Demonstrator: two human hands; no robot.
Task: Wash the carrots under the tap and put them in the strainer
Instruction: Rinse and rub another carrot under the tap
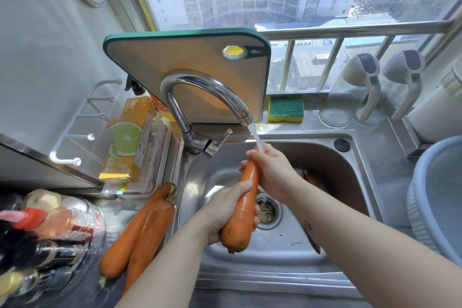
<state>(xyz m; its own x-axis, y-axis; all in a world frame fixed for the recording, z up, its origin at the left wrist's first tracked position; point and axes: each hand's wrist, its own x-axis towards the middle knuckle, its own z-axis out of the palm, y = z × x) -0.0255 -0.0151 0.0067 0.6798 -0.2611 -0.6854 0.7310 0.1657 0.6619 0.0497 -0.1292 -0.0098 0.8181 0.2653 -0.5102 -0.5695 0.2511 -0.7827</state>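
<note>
Rinsing carrot (246, 197) over sink (337, 162), tip angled up into tap (200, 82) stream for full-length runoff. Gripped at thick end by curled fingers of left hand (225, 212), near tip by right hand (272, 170). Waiting on counter at sink's left edge: two carrots (142, 230). Strainer (422, 217) at right edge.

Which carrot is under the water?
The carrot held by left hand and right hand under the tap; two others lie on the counter beside the sink.

Orange carrots (140, 232), green-rimmed board (187, 75) (yellow plug), yellow-green sponge (285, 109)
</note>
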